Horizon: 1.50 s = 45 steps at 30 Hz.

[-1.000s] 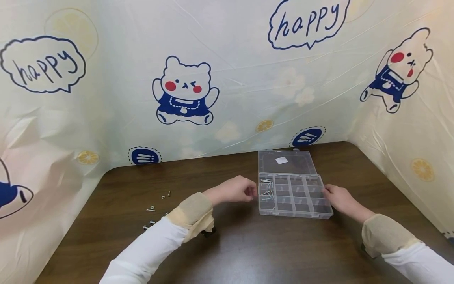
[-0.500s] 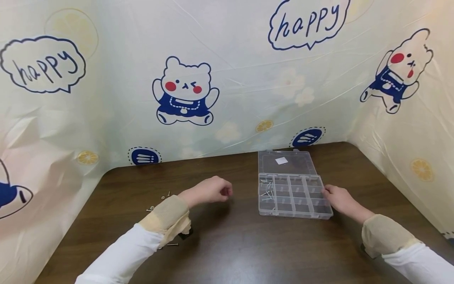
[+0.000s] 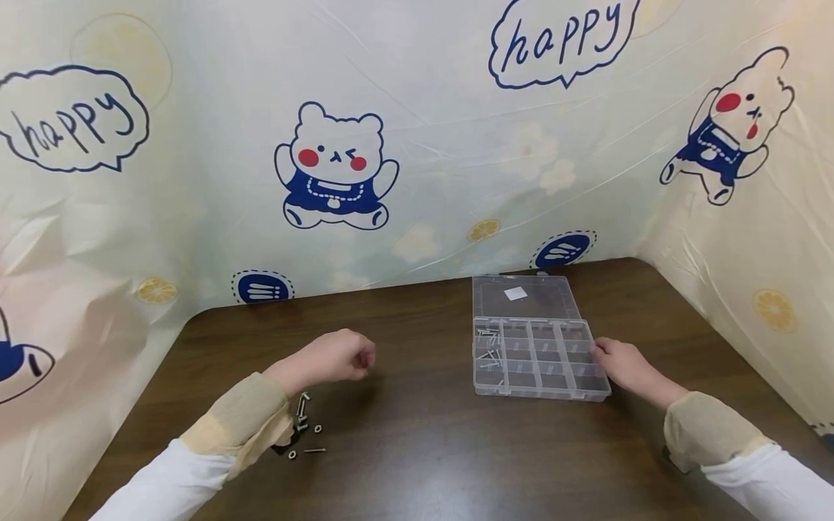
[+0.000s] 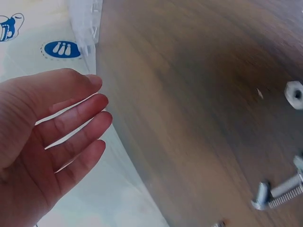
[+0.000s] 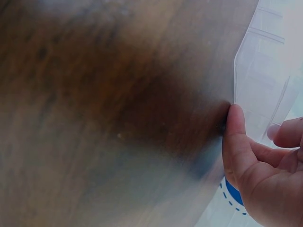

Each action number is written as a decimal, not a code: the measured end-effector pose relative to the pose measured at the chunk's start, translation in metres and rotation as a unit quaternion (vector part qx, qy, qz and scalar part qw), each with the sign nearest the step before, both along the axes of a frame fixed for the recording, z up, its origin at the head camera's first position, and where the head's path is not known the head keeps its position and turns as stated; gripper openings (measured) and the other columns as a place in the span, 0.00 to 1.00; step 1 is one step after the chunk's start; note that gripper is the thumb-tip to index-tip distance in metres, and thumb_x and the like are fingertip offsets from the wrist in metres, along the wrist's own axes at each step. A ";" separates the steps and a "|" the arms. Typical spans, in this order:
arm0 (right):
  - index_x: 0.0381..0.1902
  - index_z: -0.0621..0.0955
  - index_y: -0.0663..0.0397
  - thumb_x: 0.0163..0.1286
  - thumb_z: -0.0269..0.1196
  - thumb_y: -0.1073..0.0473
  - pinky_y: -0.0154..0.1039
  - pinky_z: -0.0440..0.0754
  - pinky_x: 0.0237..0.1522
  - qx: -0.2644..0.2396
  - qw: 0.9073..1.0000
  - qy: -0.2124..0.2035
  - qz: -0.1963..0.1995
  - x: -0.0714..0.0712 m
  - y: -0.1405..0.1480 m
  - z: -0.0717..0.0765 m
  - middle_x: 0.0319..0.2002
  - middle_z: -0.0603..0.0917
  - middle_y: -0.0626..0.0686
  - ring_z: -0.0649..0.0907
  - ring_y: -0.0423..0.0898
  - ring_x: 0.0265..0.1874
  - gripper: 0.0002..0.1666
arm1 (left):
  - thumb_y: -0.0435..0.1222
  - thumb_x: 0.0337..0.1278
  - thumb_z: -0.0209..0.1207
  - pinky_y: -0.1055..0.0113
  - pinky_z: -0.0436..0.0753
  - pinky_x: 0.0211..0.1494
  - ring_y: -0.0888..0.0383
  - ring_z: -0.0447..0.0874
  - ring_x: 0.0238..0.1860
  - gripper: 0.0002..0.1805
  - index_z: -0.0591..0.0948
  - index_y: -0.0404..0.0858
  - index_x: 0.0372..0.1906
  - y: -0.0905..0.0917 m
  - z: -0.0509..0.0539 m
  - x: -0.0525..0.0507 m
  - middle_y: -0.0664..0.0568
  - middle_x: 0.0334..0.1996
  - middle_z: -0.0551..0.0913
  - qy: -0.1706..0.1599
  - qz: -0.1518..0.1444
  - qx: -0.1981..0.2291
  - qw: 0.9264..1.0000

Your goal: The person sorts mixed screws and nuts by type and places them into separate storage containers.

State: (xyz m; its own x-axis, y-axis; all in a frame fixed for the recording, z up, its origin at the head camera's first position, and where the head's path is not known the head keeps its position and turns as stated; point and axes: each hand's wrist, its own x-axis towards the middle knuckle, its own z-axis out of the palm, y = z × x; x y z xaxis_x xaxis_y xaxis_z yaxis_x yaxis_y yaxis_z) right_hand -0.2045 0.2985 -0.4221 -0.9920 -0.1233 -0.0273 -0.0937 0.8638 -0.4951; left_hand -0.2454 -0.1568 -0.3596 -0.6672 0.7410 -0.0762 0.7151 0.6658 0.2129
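Note:
My left hand (image 3: 335, 356) hovers over the table left of the box, holding nothing; in the left wrist view its fingers (image 4: 78, 113) are relaxed and slightly bent. Below its wrist lie several screws (image 3: 302, 405) and a nut (image 3: 318, 429), with a washer or nut (image 3: 292, 454) beside a thin screw (image 3: 315, 451). The clear compartment box (image 3: 541, 394) lies with its lid folded back, screws (image 3: 489, 354) in its left column. My right hand (image 3: 628, 369) holds the box's right edge; in the right wrist view fingertips and thumb of the hand (image 5: 265, 175) are at the clear wall (image 5: 235, 82).
The box's clear lid (image 3: 541, 304) rests flat behind it, bearing a small white label (image 3: 515, 293). A printed curtain (image 3: 423, 166) stands along the back and sides of the brown wooden table (image 3: 423, 449).
My left hand has moved left, away from the box, and the screws and nuts below its wrist have come into view. My right hand has stayed at the box.

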 end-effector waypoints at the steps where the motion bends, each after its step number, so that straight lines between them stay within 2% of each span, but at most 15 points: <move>1: 0.45 0.71 0.82 0.68 0.45 0.63 0.57 0.71 0.45 0.000 1.000 0.002 0.000 0.000 0.000 0.000 0.43 0.75 0.75 0.76 0.67 0.44 0.22 | 0.30 0.39 0.61 0.72 0.72 0.27 0.67 0.71 0.23 0.05 0.78 0.43 0.23 -0.004 0.001 0.001 0.63 0.20 0.75 0.006 0.001 -0.001 1.000; 9: 0.44 0.71 0.82 0.67 0.45 0.63 0.56 0.72 0.42 -0.008 1.000 0.004 0.004 0.000 -0.001 -0.001 0.41 0.76 0.74 0.77 0.64 0.41 0.21 | 0.30 0.41 0.62 0.71 0.69 0.25 0.67 0.67 0.22 0.06 0.78 0.44 0.23 -0.023 0.005 0.012 0.63 0.20 0.72 0.021 0.022 -0.027 0.999; 15: 0.42 0.72 0.81 0.67 0.46 0.63 0.56 0.72 0.41 -0.003 1.000 0.014 0.002 0.000 0.000 0.000 0.39 0.77 0.73 0.78 0.63 0.40 0.20 | 0.29 0.37 0.62 0.71 0.67 0.24 0.67 0.66 0.21 0.08 0.77 0.45 0.21 -0.032 0.007 0.017 0.64 0.18 0.70 0.040 0.021 -0.037 0.998; 18: 0.43 0.72 0.81 0.68 0.45 0.63 0.56 0.72 0.43 -0.002 1.000 0.010 0.001 0.001 -0.001 0.001 0.40 0.77 0.74 0.77 0.65 0.42 0.20 | 0.27 0.37 0.61 0.72 0.68 0.23 0.67 0.66 0.20 0.09 0.76 0.45 0.20 -0.037 0.007 0.019 0.63 0.17 0.70 0.029 0.028 -0.038 0.998; 21: 0.45 0.71 0.82 0.68 0.45 0.63 0.56 0.72 0.43 -0.001 1.000 -0.004 0.002 0.000 0.000 0.001 0.42 0.75 0.75 0.76 0.66 0.44 0.22 | 0.25 0.38 0.60 0.71 0.69 0.23 0.67 0.67 0.20 0.10 0.76 0.44 0.19 -0.042 0.007 0.022 0.62 0.17 0.71 0.001 0.043 -0.042 0.998; 25: 0.48 0.69 0.83 0.69 0.44 0.62 0.56 0.72 0.43 0.003 1.000 -0.020 0.004 0.000 0.001 0.001 0.44 0.74 0.76 0.75 0.66 0.45 0.23 | 0.24 0.37 0.60 0.70 0.70 0.23 0.66 0.68 0.20 0.11 0.76 0.44 0.19 -0.048 0.003 0.026 0.62 0.18 0.72 -0.024 0.069 -0.058 0.996; 32: 0.50 0.67 0.84 0.69 0.43 0.62 0.57 0.72 0.45 0.004 1.000 -0.029 0.003 0.000 0.001 0.001 0.47 0.72 0.77 0.74 0.67 0.47 0.24 | 0.23 0.31 0.58 0.70 0.68 0.20 0.65 0.65 0.17 0.12 0.75 0.43 0.14 -0.060 -0.012 0.029 0.61 0.14 0.70 -0.007 0.078 -0.065 0.995; 39: 0.49 0.67 0.84 0.69 0.43 0.62 0.57 0.72 0.45 0.007 1.000 -0.029 0.002 -0.001 0.001 0.000 0.47 0.72 0.77 0.74 0.68 0.47 0.24 | 0.20 0.26 0.54 0.70 0.67 0.19 0.65 0.65 0.15 0.14 0.75 0.43 0.12 -0.066 -0.020 0.034 0.61 0.13 0.71 0.015 0.096 -0.039 0.995; 42: 0.49 0.67 0.84 0.69 0.43 0.62 0.57 0.71 0.45 0.007 1.000 -0.027 0.001 0.000 0.001 0.000 0.47 0.72 0.77 0.74 0.68 0.47 0.24 | 0.19 0.27 0.54 0.69 0.68 0.19 0.64 0.65 0.15 0.13 0.75 0.42 0.11 -0.067 -0.024 0.036 0.60 0.13 0.72 0.018 0.126 -0.027 0.991; 45: 0.49 0.68 0.84 0.69 0.43 0.62 0.57 0.71 0.45 0.007 1.000 -0.026 0.001 0.000 0.001 0.000 0.47 0.72 0.77 0.74 0.68 0.47 0.24 | 0.21 0.27 0.53 0.69 0.66 0.18 0.63 0.63 0.15 0.13 0.72 0.42 0.08 -0.067 -0.027 0.038 0.59 0.11 0.70 0.013 0.175 -0.021 0.984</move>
State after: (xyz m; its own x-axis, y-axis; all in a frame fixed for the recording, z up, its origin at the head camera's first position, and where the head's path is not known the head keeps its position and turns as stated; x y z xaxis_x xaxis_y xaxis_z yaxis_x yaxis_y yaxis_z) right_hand -0.2047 0.2997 -0.4221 -0.9889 -0.1251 -0.0798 -0.0708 0.8704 -0.4872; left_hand -0.2077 -0.2242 -0.3866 -0.8831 0.4623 -0.0803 0.4457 0.8799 0.1647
